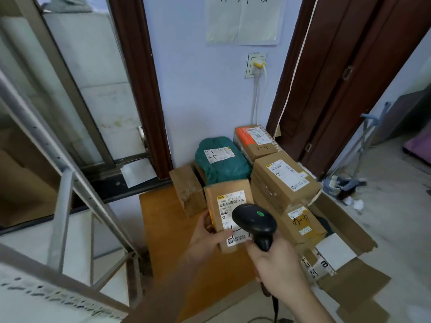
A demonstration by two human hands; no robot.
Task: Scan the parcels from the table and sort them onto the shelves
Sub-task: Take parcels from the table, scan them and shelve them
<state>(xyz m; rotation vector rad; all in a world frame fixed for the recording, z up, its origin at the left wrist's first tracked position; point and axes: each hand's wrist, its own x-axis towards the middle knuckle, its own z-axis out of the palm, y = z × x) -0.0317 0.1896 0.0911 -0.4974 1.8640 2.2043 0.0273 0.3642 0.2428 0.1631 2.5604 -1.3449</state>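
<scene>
- The right hand (277,264) is gripping the handle of a black barcode scanner (255,223), fingers wrapped round it, and the scanner head is pointing down at a label.
- The left hand (207,236) is holding a small brown parcel (229,213) from its left edge, thumb lying across the front, tilting the white shipping label (232,203) up towards the scanner.
- The 2 hands are sitting close together, each clamped on its own thing; the scanner head is hovering just above the lower part of the label.
- Judging by this, the scan of this 1 parcel is under way, and its trip to a shelf is not yet made.
- Behind it, on the wooden counter (163,220), at least 5 more parcels are waiting: a green soft bag (221,164), an orange-topped box (253,138), a large brown box (286,180), a taped box beneath it (303,226) and a plain carton (187,190).
- A grey metal shelf frame (67,190) is standing to the left; whether anything is sorted onto it already cannot be told.
- So most of the sorting is looking to be still ahead.
</scene>
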